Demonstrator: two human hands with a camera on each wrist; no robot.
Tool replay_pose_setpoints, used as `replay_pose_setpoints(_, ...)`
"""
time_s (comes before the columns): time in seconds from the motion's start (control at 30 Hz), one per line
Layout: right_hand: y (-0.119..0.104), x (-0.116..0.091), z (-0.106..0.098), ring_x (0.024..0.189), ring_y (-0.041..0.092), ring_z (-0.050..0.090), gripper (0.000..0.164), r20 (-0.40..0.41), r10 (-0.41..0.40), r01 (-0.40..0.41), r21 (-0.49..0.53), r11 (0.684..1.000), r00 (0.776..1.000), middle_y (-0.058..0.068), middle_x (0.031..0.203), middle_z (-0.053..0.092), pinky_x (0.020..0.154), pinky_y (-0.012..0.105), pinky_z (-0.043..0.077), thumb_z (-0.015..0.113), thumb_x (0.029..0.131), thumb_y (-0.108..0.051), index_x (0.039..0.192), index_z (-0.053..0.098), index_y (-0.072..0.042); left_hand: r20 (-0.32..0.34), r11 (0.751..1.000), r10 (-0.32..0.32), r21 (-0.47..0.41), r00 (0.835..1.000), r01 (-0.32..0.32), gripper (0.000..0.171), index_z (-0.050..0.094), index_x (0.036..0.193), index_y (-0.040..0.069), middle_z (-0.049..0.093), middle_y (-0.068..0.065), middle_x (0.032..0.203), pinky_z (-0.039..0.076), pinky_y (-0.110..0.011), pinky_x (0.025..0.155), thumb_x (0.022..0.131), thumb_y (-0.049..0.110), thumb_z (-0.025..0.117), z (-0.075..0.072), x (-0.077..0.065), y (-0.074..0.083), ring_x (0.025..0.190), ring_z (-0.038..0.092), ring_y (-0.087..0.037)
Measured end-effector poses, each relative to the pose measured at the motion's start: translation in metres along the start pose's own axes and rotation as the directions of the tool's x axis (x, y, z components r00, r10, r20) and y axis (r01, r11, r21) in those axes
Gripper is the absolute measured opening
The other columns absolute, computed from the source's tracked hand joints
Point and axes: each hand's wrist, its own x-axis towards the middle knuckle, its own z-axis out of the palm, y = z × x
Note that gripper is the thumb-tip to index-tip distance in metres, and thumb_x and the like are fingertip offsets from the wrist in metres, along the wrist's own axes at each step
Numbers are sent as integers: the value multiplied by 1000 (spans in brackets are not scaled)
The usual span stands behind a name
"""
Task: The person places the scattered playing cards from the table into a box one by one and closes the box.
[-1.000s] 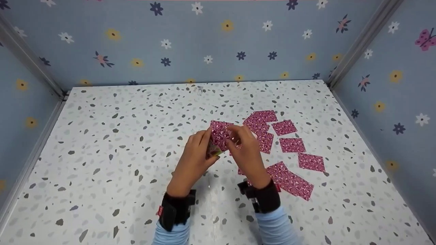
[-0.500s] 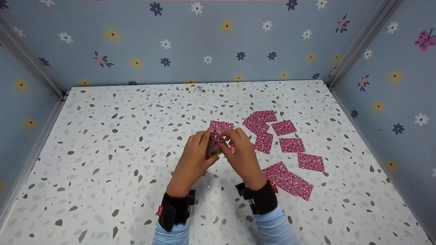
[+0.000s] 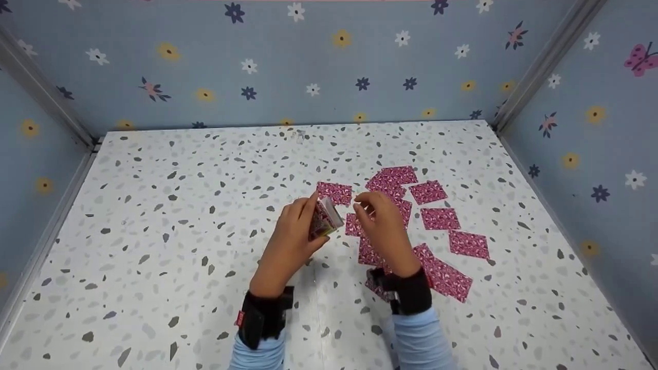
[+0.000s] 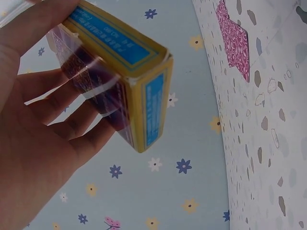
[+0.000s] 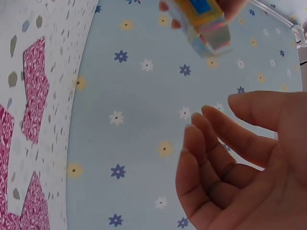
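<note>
My left hand (image 3: 290, 234) grips a small playing-card box (image 3: 325, 218), thumb on one side and fingers on the other. In the left wrist view, the card box (image 4: 115, 72) shows yellow edges with blue panels and a dark, shiny face. Its upper end shows white in the head view; how much is inside I cannot tell. To the right of the box, my right hand (image 3: 383, 226) is held apart from it, fingers loosely bent. The right wrist view shows nothing between the right fingers (image 5: 194, 158). One pink-patterned card (image 3: 336, 193) lies just beyond the box.
Several pink-patterned cards lie spread on the speckled white table (image 3: 180, 231), including a single card (image 3: 441, 219) and an overlapping group (image 3: 447, 277) at the right. Some lie partly under the right hand and forearm. Flowered blue panels (image 3: 288, 61) enclose the back and sides.
My right hand first moved left to the card box's end, then drew away to the right, uncovering the box's white end. The left hand stayed put with the box.
</note>
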Motion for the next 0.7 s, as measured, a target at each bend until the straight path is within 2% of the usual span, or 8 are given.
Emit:
replay_pose_setpoints(0.1,14,2,-7,85,20,58,15,104,105,-105,-3,994,989,9,95,62,78,32,51,61,88,-11,101,63,-2,-1,1000,0,0,1000,0,81,35,142,3,50,-15,126,46,-42,96,76,21,77,0,0,0,112,50,-31)
replay_pose_setpoints(0.2,29,2,-12,87,22,58,17,206,175,-171,-40,984,963,11,96,62,79,36,50,62,88,-12,101,62,-1,0,1000,-2,-4,1000,2,81,35,142,2,50,-16,126,46,-42,97,76,21,77,0,-1,0,112,51,-30)
replay_pose_setpoints(0.33,45,2,-13,92,27,57,22,294,263,-248,-88,965,919,15,101,62,82,41,49,63,87,-11,105,61,3,4,1000,-5,-2,1000,5,81,35,142,2,51,-16,125,46,-42,96,75,21,78,0,0,0,111,51,-31)
replay_pose_setpoints(0.47,59,1,-9,103,33,55,34,364,336,-315,-119,942,869,21,114,59,92,45,46,64,83,-6,114,57,6,7,1000,-8,3,1000,8,82,35,142,3,51,-16,125,46,-42,97,75,23,78,-1,0,0,111,52,-30)
replay_pose_setpoints(0.57,66,0,-4,113,37,51,46,412,357,-315,-169,934,838,24,123,54,100,48,41,67,79,-5,121,53,6,10,1000,-13,4,1000,13,82,35,142,2,51,-16,125,45,-42,97,75,25,78,-1,0,0,111,52,-30)
replay_pose_setpoints(0.7,70,-1,2,118,41,46,60,438,342,-232,-285,930,832,26,125,51,104,50,37,72,71,-6,125,50,6,13,1000,-21,-5,1000,21,82,35,142,1,51,-17,124,45,-43,97,76,24,77,0,0,-1,111,52,-31)
